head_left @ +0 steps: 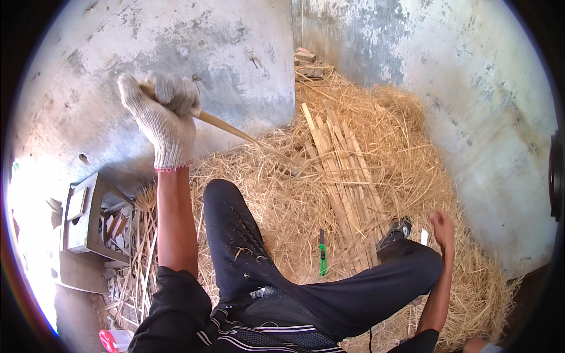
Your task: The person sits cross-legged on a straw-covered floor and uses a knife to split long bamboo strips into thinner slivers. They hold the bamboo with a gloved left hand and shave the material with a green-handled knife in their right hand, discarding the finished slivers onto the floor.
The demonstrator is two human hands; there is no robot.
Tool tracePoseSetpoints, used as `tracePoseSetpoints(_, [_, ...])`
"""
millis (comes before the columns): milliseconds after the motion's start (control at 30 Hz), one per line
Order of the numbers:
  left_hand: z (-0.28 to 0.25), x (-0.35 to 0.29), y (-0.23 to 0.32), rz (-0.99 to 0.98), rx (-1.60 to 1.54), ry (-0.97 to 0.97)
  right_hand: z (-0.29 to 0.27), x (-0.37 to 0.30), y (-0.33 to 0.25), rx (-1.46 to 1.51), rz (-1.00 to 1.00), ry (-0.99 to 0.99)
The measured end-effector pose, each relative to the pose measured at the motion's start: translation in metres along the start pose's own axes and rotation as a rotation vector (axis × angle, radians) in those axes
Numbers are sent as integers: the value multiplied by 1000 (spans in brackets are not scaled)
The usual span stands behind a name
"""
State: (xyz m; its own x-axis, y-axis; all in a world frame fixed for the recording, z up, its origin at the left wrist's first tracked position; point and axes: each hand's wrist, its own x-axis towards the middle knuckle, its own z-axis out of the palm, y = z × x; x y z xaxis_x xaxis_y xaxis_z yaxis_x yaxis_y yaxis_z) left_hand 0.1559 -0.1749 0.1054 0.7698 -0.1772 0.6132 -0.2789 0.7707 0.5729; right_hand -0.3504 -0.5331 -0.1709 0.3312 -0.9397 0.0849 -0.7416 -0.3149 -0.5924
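My left hand, in a whitish knitted glove, is raised at the upper left and closed around a slender bamboo strip. The strip slants down to the right, and its far end gets lost against the straw. My right hand is bare and curled closed beside my bent right knee; what it holds, if anything, does not show. Just left of it is a small white, blade-like piece; whether the two touch I cannot tell. A green utility knife with a dark blade lies on the straw between my legs.
Split bamboo slats lie in a bundle on the heaped straw. Worn, peeling walls meet behind it. At the left stand a wooden cabinet, thin sticks and a red-lidded jar. Bricks sit in the far corner.
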Motion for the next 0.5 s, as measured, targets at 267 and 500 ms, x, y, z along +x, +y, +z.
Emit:
tracePoseSetpoints(267, [-51,49,128,248,-98,34,-26,-58,-266,259,-294,-507])
tracePoseSetpoints(500, [-172,-3,130,154,-448,135,25,-73,-368,704,-322,-624])
